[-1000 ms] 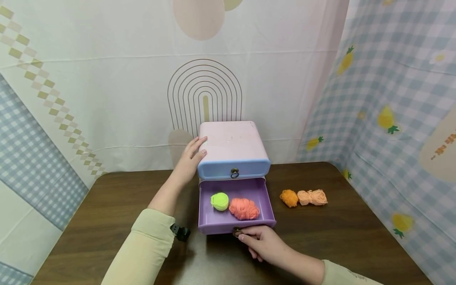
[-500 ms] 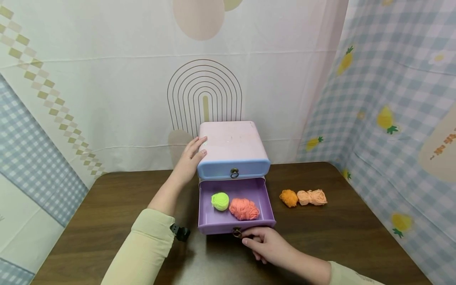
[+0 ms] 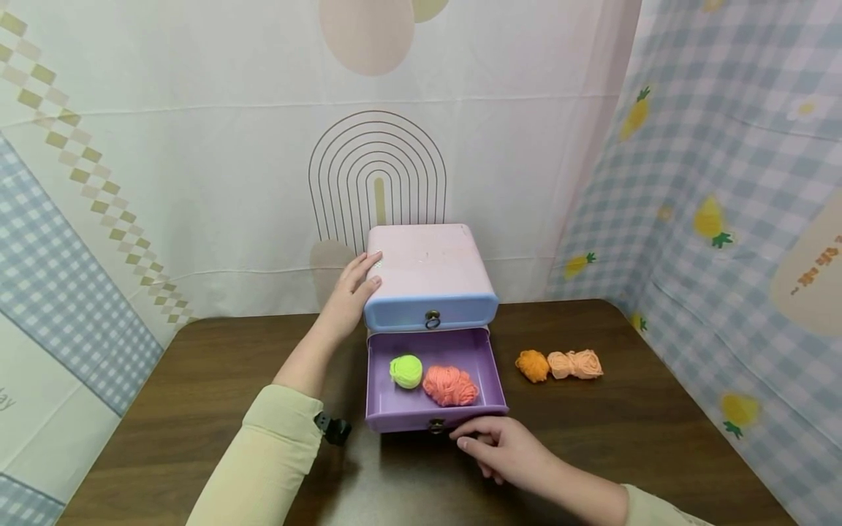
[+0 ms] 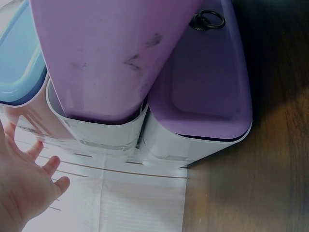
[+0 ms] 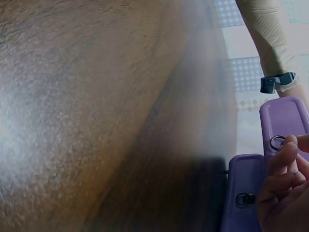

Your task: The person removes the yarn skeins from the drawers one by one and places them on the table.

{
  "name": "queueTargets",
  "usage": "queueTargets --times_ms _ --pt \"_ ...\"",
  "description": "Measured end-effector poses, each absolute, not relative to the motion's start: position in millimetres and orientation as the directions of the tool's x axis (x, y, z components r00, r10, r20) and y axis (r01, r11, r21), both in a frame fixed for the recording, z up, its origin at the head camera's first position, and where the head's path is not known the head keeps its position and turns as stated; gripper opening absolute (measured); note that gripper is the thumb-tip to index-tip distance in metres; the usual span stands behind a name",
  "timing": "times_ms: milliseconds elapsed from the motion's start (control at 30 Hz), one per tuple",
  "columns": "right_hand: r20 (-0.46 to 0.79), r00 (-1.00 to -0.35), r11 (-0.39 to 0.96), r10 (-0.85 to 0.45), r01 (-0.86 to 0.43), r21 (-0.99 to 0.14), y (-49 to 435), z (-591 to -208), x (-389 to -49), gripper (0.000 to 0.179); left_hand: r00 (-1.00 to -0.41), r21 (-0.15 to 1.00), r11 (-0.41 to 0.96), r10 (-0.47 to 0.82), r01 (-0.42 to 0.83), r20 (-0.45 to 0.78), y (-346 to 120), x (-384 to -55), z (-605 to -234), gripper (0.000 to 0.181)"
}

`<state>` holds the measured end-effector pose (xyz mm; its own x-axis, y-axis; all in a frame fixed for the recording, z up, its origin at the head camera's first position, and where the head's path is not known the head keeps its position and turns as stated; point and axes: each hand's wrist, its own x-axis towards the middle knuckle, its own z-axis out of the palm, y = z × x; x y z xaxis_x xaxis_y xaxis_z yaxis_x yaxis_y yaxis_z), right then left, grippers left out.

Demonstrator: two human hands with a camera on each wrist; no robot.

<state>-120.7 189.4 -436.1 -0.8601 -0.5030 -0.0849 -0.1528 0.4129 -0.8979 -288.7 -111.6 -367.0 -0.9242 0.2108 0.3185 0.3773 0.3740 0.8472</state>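
A small drawer cabinet [image 3: 427, 257] with a pale pink top stands on the table. Its blue top drawer [image 3: 401, 314] is closed, while the purple drawer [image 3: 395, 421] below is pulled out. Inside lie a neon yellow-green yarn ball [image 3: 406, 372] and a coral yarn skein [image 3: 450, 386]. My left hand [image 3: 345, 301] rests against the cabinet's upper left side, fingers extended. Just right of the ring pull [image 3: 436, 427], my right hand [image 3: 505, 447] hangs with loosely bent fingers, holding nothing. In the left wrist view, another purple drawer front [image 4: 207, 87] shows below the pulled-out one.
To the cabinet's right, an orange yarn ball [image 3: 533, 366] and a peach yarn skein [image 3: 576, 364] lie on the brown table [image 3: 217, 394]. A patterned cloth [image 3: 230, 168] hangs behind the table, and a checked cloth [image 3: 691, 146] hangs at the right.
My right hand has let go of the ring pull and moved slightly to the right. The left hand, the drawer and the yarn have stayed in place.
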Motion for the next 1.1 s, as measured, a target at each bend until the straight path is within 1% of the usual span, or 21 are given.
queueTargets --times_ms 133,300,533,800,1100 --pt "-0.064 -0.859 0.401 -0.508 -0.171 -0.900 189.6 -429.4 -119.1 0.027 -0.924 0.849 0.371 0.211 0.376 0.317 -111.6 -288.7 -367.6 0.052" --pt "-0.013 -0.863 0.391 -0.506 -0.216 -0.894 189.5 -412.0 -119.5 0.022 -0.924 0.852 0.365 0.220 0.375 0.312 -111.3 -288.4 -367.6 0.052" --pt "0.025 -0.892 0.418 -0.452 -0.236 -0.878 190.9 -388.8 -128.2 0.026 -0.930 0.865 0.353 0.225 0.357 0.291 -110.7 -290.3 -367.1 0.053" --pt "0.016 -0.895 0.446 -0.445 -0.237 -0.863 191.7 -372.8 -132.4 0.030 -0.926 0.855 0.363 0.217 0.370 0.309 -110.8 -290.0 -369.1 0.052" --pt "0.075 -0.901 0.485 -0.426 -0.298 -0.822 193.5 -359.2 -149.2 0.028 -0.924 0.850 0.368 0.210 0.377 0.319 -111.9 -289.7 -369.0 0.052"
